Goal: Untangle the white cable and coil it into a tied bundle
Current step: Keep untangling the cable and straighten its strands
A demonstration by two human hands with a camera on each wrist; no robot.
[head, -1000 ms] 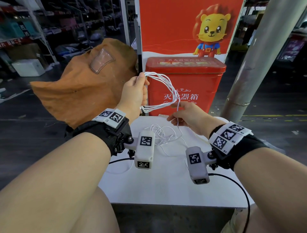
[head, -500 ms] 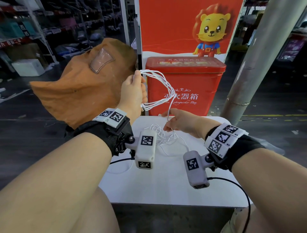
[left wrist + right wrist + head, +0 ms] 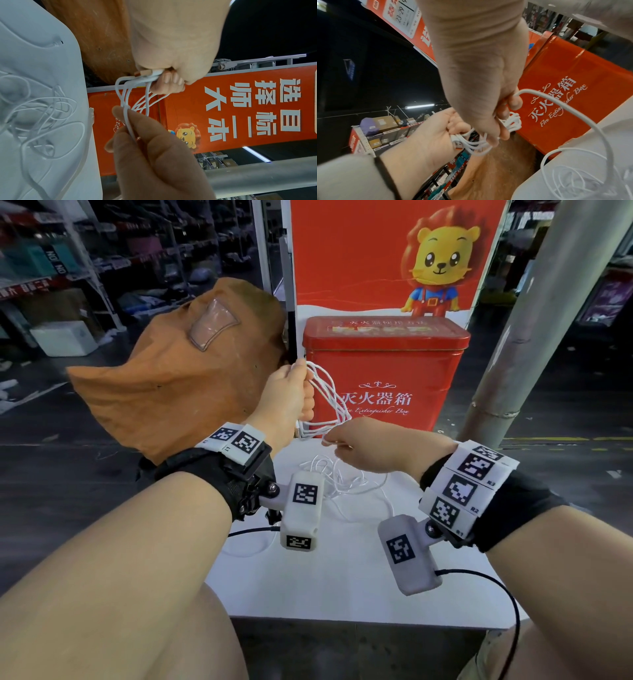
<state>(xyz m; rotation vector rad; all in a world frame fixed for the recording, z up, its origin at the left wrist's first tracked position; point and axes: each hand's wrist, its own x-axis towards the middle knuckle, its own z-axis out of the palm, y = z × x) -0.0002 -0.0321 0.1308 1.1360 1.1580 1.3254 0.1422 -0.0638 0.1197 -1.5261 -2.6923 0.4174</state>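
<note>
Loops of the white cable (image 3: pixel 328 402) hang in the air above the far edge of the white table (image 3: pixel 342 583), gathered in the left hand (image 3: pixel 286 398). That hand is closed in a fist around the top of the loops, with the cable's plug end (image 3: pixel 150 72) poking out beside the curled fingers (image 3: pixel 169 83). The right hand (image 3: pixel 363 443) sits just below and to the right of it, thumb and fingers pinched on the lower end of the same loops; in the right wrist view several strands bunch between its fingertips (image 3: pixel 503 135). From that pinch one strand arcs down to the slack remainder of the cable, which lies in a loose tangle (image 3: pixel 337 477) on the table near its far edge. Behind the table stands a red fire extinguisher box (image 3: pixel 387 378), with a brown cloth sack (image 3: pixel 178 385) to its left and a grey pillar (image 3: pixel 534 320) to its right.
</note>
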